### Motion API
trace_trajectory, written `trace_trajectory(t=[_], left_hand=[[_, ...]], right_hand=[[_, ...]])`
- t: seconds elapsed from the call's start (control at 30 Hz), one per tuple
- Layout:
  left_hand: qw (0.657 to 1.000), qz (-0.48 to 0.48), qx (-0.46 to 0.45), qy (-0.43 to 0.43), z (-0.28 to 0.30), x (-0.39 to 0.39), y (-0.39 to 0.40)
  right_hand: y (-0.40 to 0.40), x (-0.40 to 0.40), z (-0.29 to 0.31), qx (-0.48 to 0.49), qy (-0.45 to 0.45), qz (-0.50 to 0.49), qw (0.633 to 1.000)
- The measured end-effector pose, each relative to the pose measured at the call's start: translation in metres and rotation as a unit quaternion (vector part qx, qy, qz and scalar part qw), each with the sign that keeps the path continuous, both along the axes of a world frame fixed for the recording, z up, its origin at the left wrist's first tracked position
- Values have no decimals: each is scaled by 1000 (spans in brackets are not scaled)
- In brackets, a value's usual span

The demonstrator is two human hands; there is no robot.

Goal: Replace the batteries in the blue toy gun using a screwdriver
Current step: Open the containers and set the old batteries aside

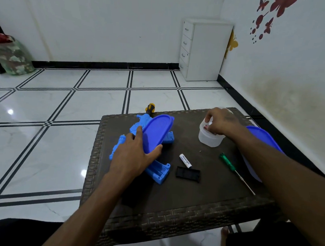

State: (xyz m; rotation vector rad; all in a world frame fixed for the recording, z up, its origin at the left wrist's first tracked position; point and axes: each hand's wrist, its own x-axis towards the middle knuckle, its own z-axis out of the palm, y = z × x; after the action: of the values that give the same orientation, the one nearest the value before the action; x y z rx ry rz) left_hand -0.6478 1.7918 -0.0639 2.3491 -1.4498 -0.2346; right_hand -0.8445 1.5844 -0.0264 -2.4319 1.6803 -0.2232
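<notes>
Here left fingers (138, 134) hold a blue lid (156, 134) over the toy gun (118, 148), right fingers (208, 123) curled inside a tub (208, 139)

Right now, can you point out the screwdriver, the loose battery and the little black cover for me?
screwdriver (227, 162): head view, on its green handle.
loose battery (185, 161): head view, on the middle of its white printed body.
black cover (188, 174): head view, on the centre of its flat face.
</notes>
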Motion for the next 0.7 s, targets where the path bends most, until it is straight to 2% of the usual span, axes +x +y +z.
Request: trace_trajectory(t=[0.23, 0.43, 0.6, 0.63, 0.7], left_hand=[[1000, 1, -21, -15, 1, 0, -3], [999, -11, -35, -17, 9, -13, -8], [998, -12, -67, -14, 17, -16, -22], [997, -9, -76, -9, 20, -15, -26], [996, -4, -88, -2, 24, -13, -31]], right_hand=[[-15, -10, -6, -70, 33, -2, 997], [-20, -19, -6, -39, -9, 7, 999], [25, -13, 0, -133, -36, 70, 988], [38, -13, -1, -124, -48, 92, 987], [61, -10, -5, -47, -37, 135, 989]])
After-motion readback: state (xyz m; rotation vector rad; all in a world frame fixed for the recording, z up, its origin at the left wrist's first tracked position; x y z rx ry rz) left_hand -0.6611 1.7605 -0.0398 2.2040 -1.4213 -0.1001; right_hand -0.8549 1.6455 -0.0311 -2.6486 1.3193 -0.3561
